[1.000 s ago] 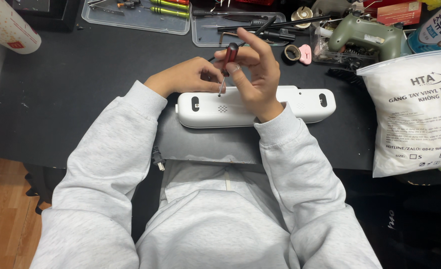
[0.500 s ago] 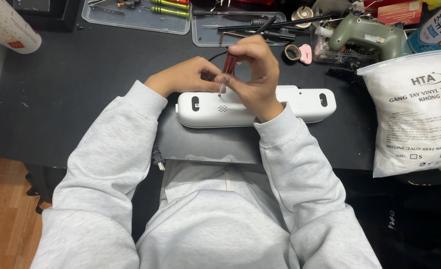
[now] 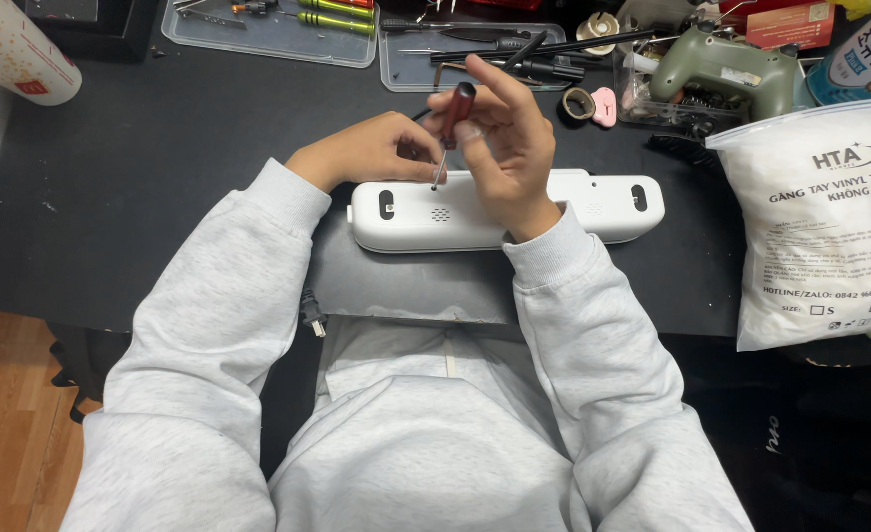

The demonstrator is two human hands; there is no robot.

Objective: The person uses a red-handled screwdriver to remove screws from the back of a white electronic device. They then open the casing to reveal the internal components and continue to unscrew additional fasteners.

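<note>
I see my right hand (image 3: 509, 148) pinching a small red-handled screwdriver (image 3: 452, 123), tip on the white plastic casing (image 3: 406, 212). My left hand (image 3: 371, 153) steadies the casing's upper edge, grip closed on the shaft tip. Casing looks light, rigid, smooth; best held by its long edges.

Even overhead light, sharp, soft shadows

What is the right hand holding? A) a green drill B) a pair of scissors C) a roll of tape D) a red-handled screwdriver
D: the right hand grips a small red-handled screwdriver by its handle, with the tip pointing down onto the long white device near the left hand.
</note>
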